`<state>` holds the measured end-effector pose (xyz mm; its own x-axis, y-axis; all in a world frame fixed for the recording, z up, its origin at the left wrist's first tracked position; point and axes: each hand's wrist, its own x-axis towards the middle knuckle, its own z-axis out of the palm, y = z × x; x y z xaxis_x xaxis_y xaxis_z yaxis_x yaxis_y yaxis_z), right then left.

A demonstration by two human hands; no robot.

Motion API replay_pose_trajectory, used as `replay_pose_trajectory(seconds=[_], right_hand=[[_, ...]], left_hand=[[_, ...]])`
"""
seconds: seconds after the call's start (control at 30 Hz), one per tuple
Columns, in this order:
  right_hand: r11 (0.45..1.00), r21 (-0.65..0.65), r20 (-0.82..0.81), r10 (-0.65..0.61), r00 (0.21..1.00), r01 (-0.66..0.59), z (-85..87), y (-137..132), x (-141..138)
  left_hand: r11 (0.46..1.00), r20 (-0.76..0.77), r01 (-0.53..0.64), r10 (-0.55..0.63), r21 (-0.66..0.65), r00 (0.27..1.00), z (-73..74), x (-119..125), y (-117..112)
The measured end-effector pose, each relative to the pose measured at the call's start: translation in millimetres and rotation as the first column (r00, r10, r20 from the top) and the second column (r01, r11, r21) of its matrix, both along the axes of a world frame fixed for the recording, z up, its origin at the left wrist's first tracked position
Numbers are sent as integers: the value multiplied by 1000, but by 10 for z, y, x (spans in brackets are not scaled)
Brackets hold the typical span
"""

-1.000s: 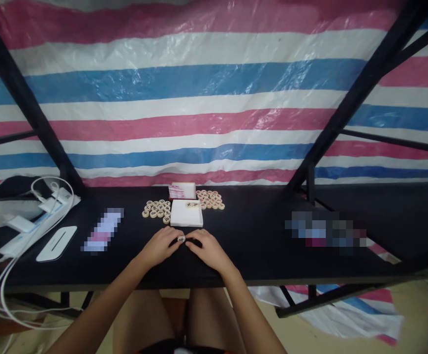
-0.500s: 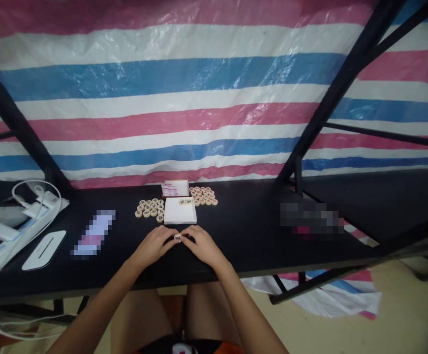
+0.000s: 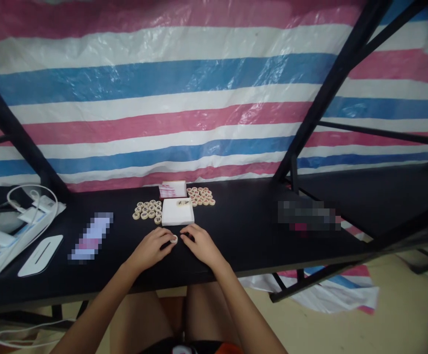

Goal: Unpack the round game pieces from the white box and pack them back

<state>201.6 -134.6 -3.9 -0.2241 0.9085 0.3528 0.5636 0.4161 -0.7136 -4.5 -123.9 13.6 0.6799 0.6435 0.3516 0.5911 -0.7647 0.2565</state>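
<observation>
Both of my hands rest on the black table (image 3: 243,236) near its front edge. My left hand (image 3: 151,248) pinches a small round pale game piece (image 3: 173,239) at its fingertips. My right hand (image 3: 199,243) lies just right of the piece, fingers curled down on the table, holding nothing that I can see. Just beyond the hands sits a white square box (image 3: 177,212) with a piece or two on its far edge. A group of round pieces (image 3: 147,210) lies left of the box, another group (image 3: 200,195) lies at its back right, and a small pink-printed box (image 3: 172,189) stands behind it.
White cables and chargers (image 3: 18,221) and a flat white oblong object (image 3: 40,248) lie at the table's left end. Two blurred patches sit on the table, one left and one right. Black frame bars slant up on both sides. A striped tarp hangs behind.
The piece was held between both hands' fingertips; now it is in my left hand alone, turned on edge, and my right fingers have drawn slightly away. The view has shifted a little.
</observation>
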Motion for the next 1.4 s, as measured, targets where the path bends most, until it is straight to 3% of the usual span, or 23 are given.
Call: replay_pose_trajectory(seconds=[0.13,0.3,0.57,0.73,0.9,1.03,1.1,1.17,1.27,1.4], right_hand=[[998,24,-35,-64,997,65,-4,-14,21],[997,30,35,-77,996,76,-21,-8,2],[994,3,30,-107,994,107,-27,12,-14],[991,67,31,-116,993,114,-55,38,-3],[995,33,-35,-94,995,95,-49,49,8],[989,89,-42,-116,992,119,0,41,22],[976,140,-32,-166,986,169,67,96,45],[963,179,26,-210,977,203,157,224,75],[971,192,235,-187,954,143,280,521,98],[981,159,459,-173,872,111,320,859,73]], left_hand=[[989,-18,-124,126,79,992,-47,-243,-28],[922,-81,-356,371,150,925,5,-550,94],[889,-99,-414,438,194,894,81,-512,299],[901,-85,-399,417,172,905,18,-484,310],[912,-61,-381,393,155,917,-26,-503,312],[914,12,-354,359,199,933,52,-434,254],[938,31,-280,280,206,959,102,-341,211],[965,9,-170,172,199,985,120,-224,187],[970,-57,-59,75,237,996,76,-65,215],[972,-79,-35,54,231,995,-6,28,289]])
